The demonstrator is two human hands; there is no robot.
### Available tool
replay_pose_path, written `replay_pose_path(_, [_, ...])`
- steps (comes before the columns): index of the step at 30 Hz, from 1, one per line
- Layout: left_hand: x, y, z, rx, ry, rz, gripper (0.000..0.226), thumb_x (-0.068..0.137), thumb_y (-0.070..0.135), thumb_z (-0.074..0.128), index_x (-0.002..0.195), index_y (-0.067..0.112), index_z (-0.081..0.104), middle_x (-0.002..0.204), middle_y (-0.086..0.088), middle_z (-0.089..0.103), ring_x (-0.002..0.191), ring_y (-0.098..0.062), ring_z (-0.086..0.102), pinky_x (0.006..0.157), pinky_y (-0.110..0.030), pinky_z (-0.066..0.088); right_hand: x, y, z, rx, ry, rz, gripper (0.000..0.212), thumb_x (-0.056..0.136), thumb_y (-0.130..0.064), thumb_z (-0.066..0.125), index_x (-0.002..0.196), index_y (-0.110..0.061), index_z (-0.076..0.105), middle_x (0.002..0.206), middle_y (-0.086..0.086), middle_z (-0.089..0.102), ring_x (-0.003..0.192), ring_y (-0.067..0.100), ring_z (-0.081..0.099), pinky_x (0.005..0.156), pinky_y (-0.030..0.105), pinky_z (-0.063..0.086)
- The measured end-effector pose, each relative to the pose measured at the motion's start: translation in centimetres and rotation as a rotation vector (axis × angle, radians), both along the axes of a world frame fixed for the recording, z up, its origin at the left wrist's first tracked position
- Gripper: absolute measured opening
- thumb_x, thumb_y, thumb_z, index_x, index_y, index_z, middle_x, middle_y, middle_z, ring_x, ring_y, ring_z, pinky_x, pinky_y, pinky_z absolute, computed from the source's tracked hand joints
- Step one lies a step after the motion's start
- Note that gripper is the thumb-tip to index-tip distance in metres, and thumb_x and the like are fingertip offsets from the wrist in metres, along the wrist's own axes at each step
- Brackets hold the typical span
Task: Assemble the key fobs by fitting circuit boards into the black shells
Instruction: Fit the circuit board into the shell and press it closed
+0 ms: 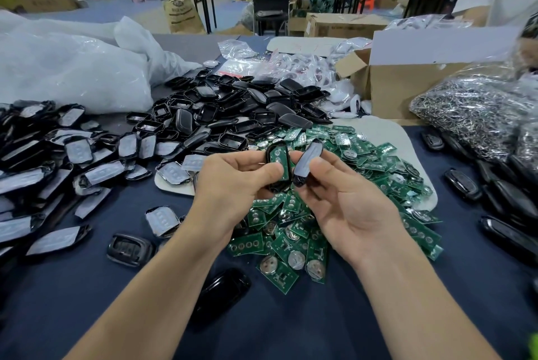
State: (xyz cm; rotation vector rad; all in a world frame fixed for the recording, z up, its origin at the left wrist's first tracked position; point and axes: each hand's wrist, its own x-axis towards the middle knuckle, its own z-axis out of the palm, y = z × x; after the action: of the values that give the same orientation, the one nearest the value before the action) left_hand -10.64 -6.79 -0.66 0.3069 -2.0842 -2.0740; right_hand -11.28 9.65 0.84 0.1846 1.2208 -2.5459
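My left hand [233,182] grips a black shell half [279,155] with a green circuit board seated inside it, held upright above the table. My right hand [346,199] holds a second black shell half [306,160] tilted beside the first, the two nearly touching at their lower ends. Under both hands lies a heap of loose green circuit boards [291,243] with coin cells. A pile of empty black shells [233,109] sits behind the hands.
Shell halves with grey button pads [43,167] cover the left of the dark blue table [378,316]. Finished black fobs [509,208] line the right. A bag of metal rings [477,109], a cardboard box [407,83] and white plastic bags [72,74] stand behind.
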Motion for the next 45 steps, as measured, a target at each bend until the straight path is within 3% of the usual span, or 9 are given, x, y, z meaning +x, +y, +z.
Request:
replay_pose_path(4, [0.1, 0.1, 0.0, 0.022, -0.009, -0.013, 0.027, 0.085, 0.013, 0.083, 0.111, 0.006, 0.078, 0.094, -0.008, 0.081, 0.085, -0.025, 0.078, 0.067, -0.027, 0.061, 0.1, 0.0, 0.0, 0.043, 0.035, -0.001, 0.050, 0.068, -0.013, 0.073, 0.117, -0.012, 0.068, 0.111, 0.009, 0.079, 0.085, 0.013, 0.073, 0.086, 0.030, 0.055])
replay_pose_path(9, [0.3, 0.2, 0.4, 0.147, -0.048, -0.173, 0.016, 0.099, 0.006, 0.066, 0.103, 0.007, 0.081, 0.101, -0.013, 0.081, 0.087, -0.027, 0.078, 0.068, -0.028, 0.063, -0.1, 0.1, -0.2, 0.072, 0.053, -0.014, 0.026, 0.089, -0.003, 0.068, 0.112, -0.014, 0.068, 0.111, 0.009, 0.079, 0.084, 0.012, 0.071, 0.078, 0.027, 0.055])
replay_pose_path(18, [0.4, -0.2, 0.3, 0.151, -0.048, -0.270, 0.022, 0.100, 0.008, 0.065, 0.118, 0.010, 0.078, 0.111, -0.009, 0.080, 0.099, -0.031, 0.077, 0.074, -0.027, 0.062, -0.3, 0.0, -0.4, 0.177, 0.131, -0.066, 0.026, 0.092, 0.004, 0.066, 0.113, -0.011, 0.068, 0.103, 0.007, 0.080, 0.084, 0.012, 0.075, 0.079, 0.026, 0.057])
replay_pose_path(22, [0.3, -0.2, 0.3, 0.167, -0.053, -0.254, 0.020, 0.099, 0.009, 0.066, 0.115, 0.008, 0.078, 0.110, -0.011, 0.080, 0.106, -0.039, 0.074, 0.072, -0.026, 0.062, -0.2, -0.1, -0.6, 0.257, 0.192, -0.066, 0.026, 0.091, 0.005, 0.068, 0.111, -0.012, 0.068, 0.097, 0.003, 0.081, 0.080, 0.008, 0.074, 0.071, 0.019, 0.058])
replay_pose_path(26, [0.3, -0.3, 0.3, 0.169, -0.038, -0.265, 0.020, 0.099, 0.009, 0.067, 0.114, 0.008, 0.079, 0.110, -0.010, 0.080, 0.105, -0.038, 0.075, 0.070, -0.025, 0.061, -0.3, -0.1, -0.8, 0.265, 0.206, -0.076, 0.027, 0.091, 0.005, 0.069, 0.112, -0.011, 0.068, 0.096, 0.003, 0.081, 0.083, 0.010, 0.075, 0.076, 0.021, 0.059])
replay_pose_path(34, [0.4, -0.2, 0.4, 0.144, -0.026, -0.259, 0.022, 0.099, 0.008, 0.065, 0.118, 0.010, 0.077, 0.111, -0.006, 0.080, 0.101, -0.026, 0.078, 0.071, -0.025, 0.062, -0.5, -0.2, -1.2, 0.305, 0.224, -0.090, 0.029, 0.088, 0.004, 0.074, 0.108, -0.016, 0.070, 0.096, 0.003, 0.081, 0.092, 0.015, 0.076, 0.089, 0.031, 0.058])
replay_pose_path(37, [0.5, -0.2, 0.3, 0.103, -0.001, -0.251, 0.021, 0.098, 0.007, 0.068, 0.110, 0.018, 0.081, 0.107, -0.004, 0.081, 0.098, -0.022, 0.078, 0.072, -0.026, 0.063, -0.4, -0.3, -1.3, 0.364, 0.251, -0.100, 0.029, 0.087, 0.002, 0.077, 0.104, -0.020, 0.072, 0.096, 0.002, 0.081, 0.093, 0.017, 0.077, 0.093, 0.036, 0.057])
replay_pose_path(42, [0.6, 0.0, 0.3, 0.079, 0.042, -0.236, 0.034, 0.092, 0.006, 0.075, 0.087, 0.039, 0.085, 0.093, 0.003, 0.082, 0.086, -0.010, 0.078, 0.070, -0.024, 0.062, -0.2, -0.6, -1.6, 0.430, 0.313, -0.110, 0.029, 0.085, 0.000, 0.079, 0.105, -0.019, 0.072, 0.094, -0.002, 0.081, 0.088, 0.011, 0.077, 0.083, 0.026, 0.057])
replay_pose_path(45, [0.6, 0.0, 0.3, 0.087, 0.049, -0.258, 0.031, 0.092, 0.007, 0.074, 0.091, 0.036, 0.085, 0.097, 0.000, 0.082, 0.090, -0.013, 0.079, 0.071, -0.024, 0.062, -0.2, -0.6, -1.6, 0.437, 0.337, -0.129, 0.028, 0.085, 0.001, 0.079, 0.104, -0.019, 0.073, 0.093, -0.003, 0.081, 0.088, 0.009, 0.077, 0.077, 0.019, 0.057])
